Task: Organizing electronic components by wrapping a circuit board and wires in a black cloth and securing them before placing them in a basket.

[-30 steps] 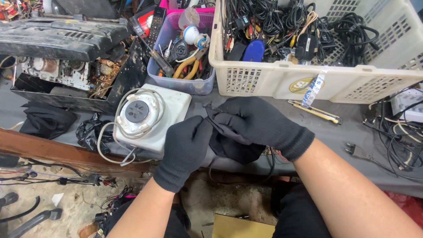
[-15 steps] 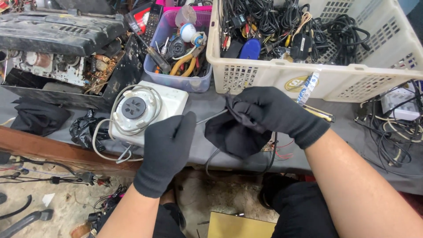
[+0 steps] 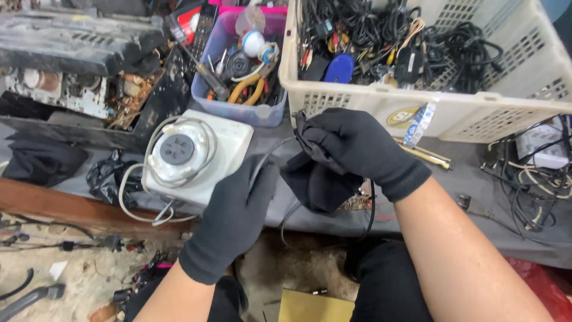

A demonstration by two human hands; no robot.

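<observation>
Pretty cluttered setup here: a grey table (image 3: 471,179) covered in electronics junk, with a dirt floor (image 3: 71,280) below it littered with scraps and cable ends. At 12 o'clock there's a small purple bin (image 3: 238,110) full of pliers and odd tools, and from 1 to 3 o'clock a big cream plastic basket (image 3: 453,113) stuffed with black cables. Over at 10 o'clock sits a gutted old chassis (image 3: 71,65) with its circuit boards showing.

Both hands wear black gloves. The left hand (image 3: 235,217) sits at about 7 o'clock, fingers fairly straight and loose, not clenched, resting against the lower right corner of a white square appliance base (image 3: 193,152) that lies on the table at 9 o'clock. It has a round grey socket on top and its white cord looped around it. A thin black cable (image 3: 268,158) runs up past the left fingertips; I can't tell if it's actually pinched.

The right hand (image 3: 357,149) is dead centre, fingers curled tight around a bunched-up black cloth (image 3: 319,185) that hangs down below the palm, just beside the left hand. A black wire (image 3: 370,209) dangles under it over the table edge.
</observation>
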